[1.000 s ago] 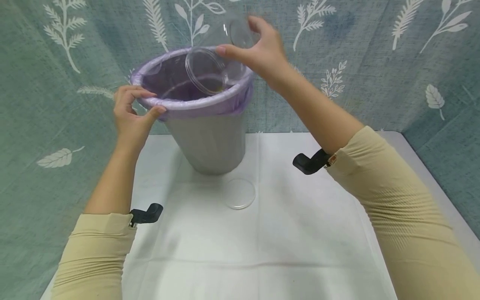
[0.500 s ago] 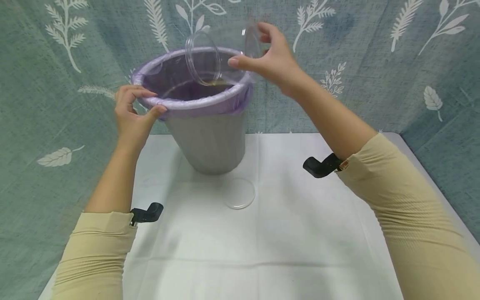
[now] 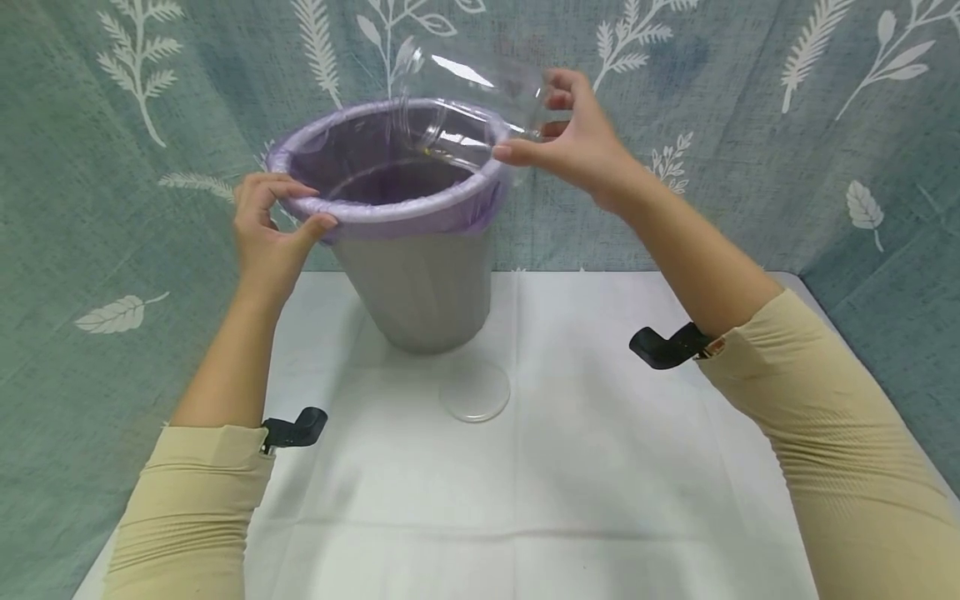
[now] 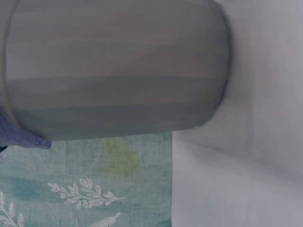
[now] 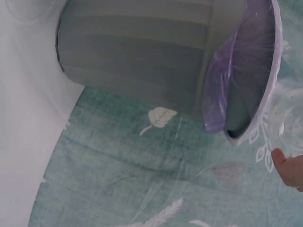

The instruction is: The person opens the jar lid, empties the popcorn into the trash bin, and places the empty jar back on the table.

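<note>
In the head view a grey trash can [image 3: 420, 287] stands at the back of the table, lined with a purple bag [image 3: 450, 215] folded over its rim. My left hand [image 3: 273, 229] pinches the lined rim at its left side, fingers over the edge and thumb in front. Above the right part of the opening, my right hand [image 3: 577, 142] grips a clear plastic jar [image 3: 480, 92] by its base end. The jar lies on its side, mouth toward the left over the can, with a small yellowish bit near its mouth. The right wrist view shows the right thumb [image 5: 286, 168] against the jar.
A clear round lid [image 3: 475, 392] lies flat on the white tablecloth [image 3: 420, 483] in front of the can. A teal curtain with white leaf prints [image 3: 720, 108] hangs close behind the can and at both sides.
My right hand has drawn the jar to the right and tipped it, from lower inside the opening to level over the rim. My left hand keeps its hold on the can's rim.
</note>
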{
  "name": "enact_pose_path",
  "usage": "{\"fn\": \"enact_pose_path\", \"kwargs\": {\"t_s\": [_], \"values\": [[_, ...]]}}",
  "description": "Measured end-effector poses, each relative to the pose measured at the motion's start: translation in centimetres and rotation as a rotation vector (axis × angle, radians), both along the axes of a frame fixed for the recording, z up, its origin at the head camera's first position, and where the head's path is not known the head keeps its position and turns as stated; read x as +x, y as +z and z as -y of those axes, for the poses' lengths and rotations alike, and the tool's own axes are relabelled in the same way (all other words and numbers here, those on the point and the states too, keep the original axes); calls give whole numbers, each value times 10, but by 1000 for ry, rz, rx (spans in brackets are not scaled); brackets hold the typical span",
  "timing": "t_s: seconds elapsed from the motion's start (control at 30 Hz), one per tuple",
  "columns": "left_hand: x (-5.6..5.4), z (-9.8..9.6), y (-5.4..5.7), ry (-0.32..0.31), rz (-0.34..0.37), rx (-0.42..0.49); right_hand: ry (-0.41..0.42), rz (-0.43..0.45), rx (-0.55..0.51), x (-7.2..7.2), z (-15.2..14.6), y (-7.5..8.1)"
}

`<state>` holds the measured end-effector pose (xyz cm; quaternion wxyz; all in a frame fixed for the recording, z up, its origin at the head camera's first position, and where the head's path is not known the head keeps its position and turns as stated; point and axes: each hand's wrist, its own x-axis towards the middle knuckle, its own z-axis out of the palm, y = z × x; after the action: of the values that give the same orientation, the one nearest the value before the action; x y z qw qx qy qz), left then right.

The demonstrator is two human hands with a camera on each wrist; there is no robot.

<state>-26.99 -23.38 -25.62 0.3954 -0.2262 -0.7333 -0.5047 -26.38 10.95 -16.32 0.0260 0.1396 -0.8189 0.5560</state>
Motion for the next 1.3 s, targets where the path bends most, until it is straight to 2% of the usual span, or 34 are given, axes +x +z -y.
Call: {"fn": "enact_pose_path", "kwargs": {"t_s": [0.2, 0.47, 0.7, 1.03, 1.3], "values": [[4, -4, 3, 2, -4, -3, 1, 12, -8, 1, -11, -8], [25, -16, 16, -25, -7, -55, 48, 25, -96, 3, -27, -26], [26, -16, 14, -19, -3, -35, 61, 40, -62, 8, -32, -36], [26, -17, 15, -12, 26, -28, 29, 22, 49, 10, -37, -47], [19, -10, 13, 0, 32, -35, 23, -62, 246, 9, -42, -56]]}}
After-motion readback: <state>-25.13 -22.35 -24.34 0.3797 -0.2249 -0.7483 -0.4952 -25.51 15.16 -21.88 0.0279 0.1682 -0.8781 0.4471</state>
